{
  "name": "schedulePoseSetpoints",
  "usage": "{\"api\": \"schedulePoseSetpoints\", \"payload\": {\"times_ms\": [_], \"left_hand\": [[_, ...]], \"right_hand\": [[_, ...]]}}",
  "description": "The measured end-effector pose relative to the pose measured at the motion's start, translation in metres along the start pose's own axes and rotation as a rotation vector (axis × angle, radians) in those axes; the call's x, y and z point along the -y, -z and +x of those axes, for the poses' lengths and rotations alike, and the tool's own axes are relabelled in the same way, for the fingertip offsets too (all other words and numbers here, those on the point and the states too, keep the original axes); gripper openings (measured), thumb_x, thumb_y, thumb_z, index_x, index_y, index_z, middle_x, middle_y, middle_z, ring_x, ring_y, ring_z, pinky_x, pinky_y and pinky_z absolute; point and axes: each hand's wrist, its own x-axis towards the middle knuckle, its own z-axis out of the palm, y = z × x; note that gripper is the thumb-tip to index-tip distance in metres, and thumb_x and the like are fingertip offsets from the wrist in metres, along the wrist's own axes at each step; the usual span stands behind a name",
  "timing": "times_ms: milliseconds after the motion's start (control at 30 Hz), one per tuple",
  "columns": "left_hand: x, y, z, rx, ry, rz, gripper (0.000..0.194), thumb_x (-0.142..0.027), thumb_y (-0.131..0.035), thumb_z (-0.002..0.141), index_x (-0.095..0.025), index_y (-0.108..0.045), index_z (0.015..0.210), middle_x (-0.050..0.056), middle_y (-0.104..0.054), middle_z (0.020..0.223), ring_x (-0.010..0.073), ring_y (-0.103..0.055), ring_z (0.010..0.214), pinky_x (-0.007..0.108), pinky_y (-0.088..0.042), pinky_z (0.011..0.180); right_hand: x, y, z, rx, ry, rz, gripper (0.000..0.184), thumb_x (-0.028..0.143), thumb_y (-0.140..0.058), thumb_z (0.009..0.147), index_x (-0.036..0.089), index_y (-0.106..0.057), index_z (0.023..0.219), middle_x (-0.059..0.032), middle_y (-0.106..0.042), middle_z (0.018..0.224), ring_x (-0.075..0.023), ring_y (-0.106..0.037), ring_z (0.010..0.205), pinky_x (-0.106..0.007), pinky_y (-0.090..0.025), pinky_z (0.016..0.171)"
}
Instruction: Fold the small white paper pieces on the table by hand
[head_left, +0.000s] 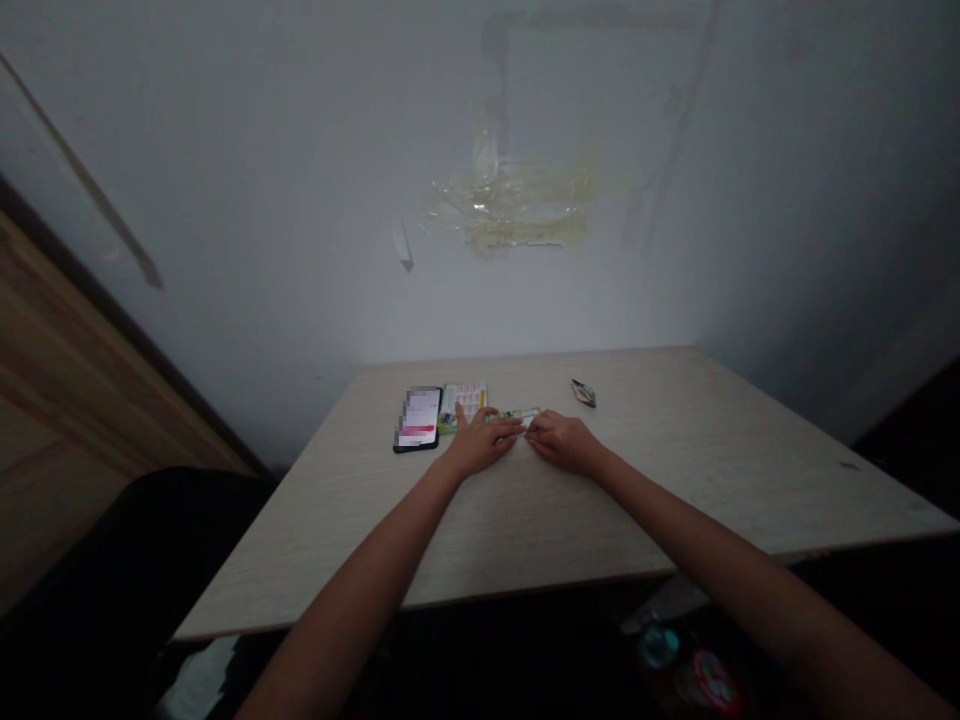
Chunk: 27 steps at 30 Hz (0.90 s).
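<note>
Both my hands rest on a pale wooden table (675,470) near its middle. My left hand (481,441) lies palm down with fingers stretched out over a small green and white strip (517,414), pressing it flat. My right hand (561,438) meets it from the right, its fingers curled and pinching the strip's right end. Just left of my left hand lies a colourful printed card or packet (465,402), and beside that a black phone (418,419) with its screen lit.
A small dark folded wrapper (583,392) lies on the table behind my right hand. A white wall with tape remains (517,215) stands behind the table. A wooden panel (67,380) is at the left. Bottles and clutter (682,670) sit below the front edge.
</note>
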Motion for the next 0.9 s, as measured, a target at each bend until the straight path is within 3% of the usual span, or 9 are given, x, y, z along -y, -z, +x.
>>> {"api": "schedulePoseSetpoints", "payload": {"times_ms": [367,900], "left_hand": [[-0.0019,0.0035,-0.0019,0.011,0.010,-0.038,0.035,-0.050,-0.040,0.098,-0.052,-0.054,0.130,-0.009,-0.056,0.142,0.0303,-0.033,0.141,0.078,0.020,0.101],[-0.0006,0.0030,-0.0008,0.034,0.019,-0.039,0.035,-0.051,-0.041,0.098,-0.054,-0.053,0.130,-0.010,-0.054,0.145,0.0313,-0.029,0.144,0.079,0.021,0.100]], "right_hand": [[-0.0014,-0.0022,-0.0024,-0.026,-0.098,0.067,0.021,0.025,-0.054,0.095,0.022,-0.074,0.098,-0.0067,-0.070,0.103,-0.0171,-0.060,0.100,-0.027,-0.049,0.082],[0.0020,0.0034,0.0013,0.036,-0.219,-0.121,0.020,0.029,-0.056,0.094,0.022,-0.074,0.094,-0.0081,-0.065,0.099,-0.0193,-0.054,0.095,-0.026,-0.042,0.070]]}}
